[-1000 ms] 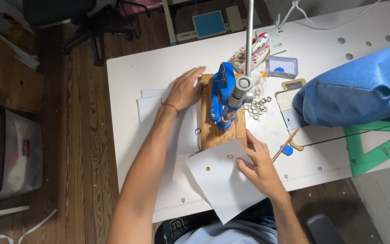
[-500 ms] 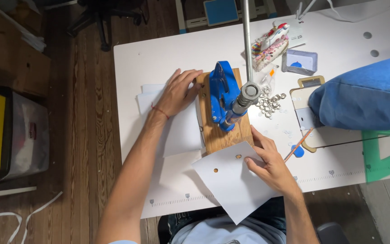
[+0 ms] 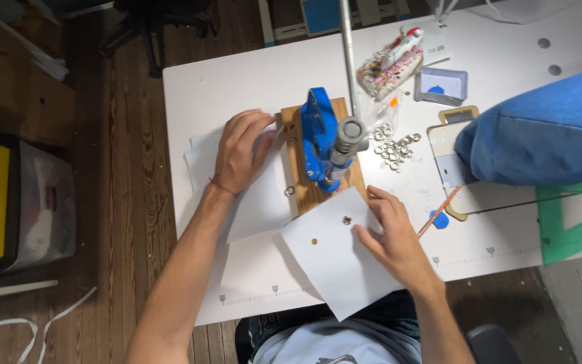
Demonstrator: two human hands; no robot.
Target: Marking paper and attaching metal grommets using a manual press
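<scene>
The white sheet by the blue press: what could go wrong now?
The sheet overhangs the table edge, so it may slip while the right hand holds it. Right-hand fingertips lie near the press; a pinch seems possible. Loose rings could get swept away.

Matt white paper sheet lying before the glossy blue metal press, press sitting on grained wood board, shiny metal eyelets beside the press.
</scene>
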